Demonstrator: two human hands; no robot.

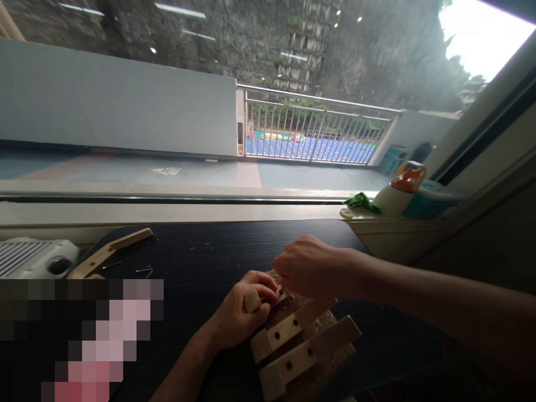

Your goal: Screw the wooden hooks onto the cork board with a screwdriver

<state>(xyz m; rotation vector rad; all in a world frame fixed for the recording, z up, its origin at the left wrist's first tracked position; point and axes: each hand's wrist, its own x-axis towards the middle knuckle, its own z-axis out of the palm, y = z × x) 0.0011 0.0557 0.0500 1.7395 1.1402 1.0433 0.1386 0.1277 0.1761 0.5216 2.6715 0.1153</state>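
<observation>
On the dark tabletop lies a brown, rough-textured block (326, 329) with several pale wooden pieces laid across it. The nearest wooden piece (299, 358) and the one behind it (286, 329) each show two dark holes. My left hand (238, 307) is wrapped around another wooden piece (252, 301), whose square end pokes out between thumb and fingers. Above the block's far end, my right hand (307, 265) is closed in a fist, its back towards me. Whatever it holds, if anything, is hidden.
At the table's (201, 312) left rear lies an angled wooden piece (113, 251) with thin metal pins (144, 272) nearby. A white slatted appliance (37, 257) stands left. On the windowsill (209, 214) are a white-and-orange bottle (397, 192) and a green cloth (360, 202). Pixelation covers the lower left.
</observation>
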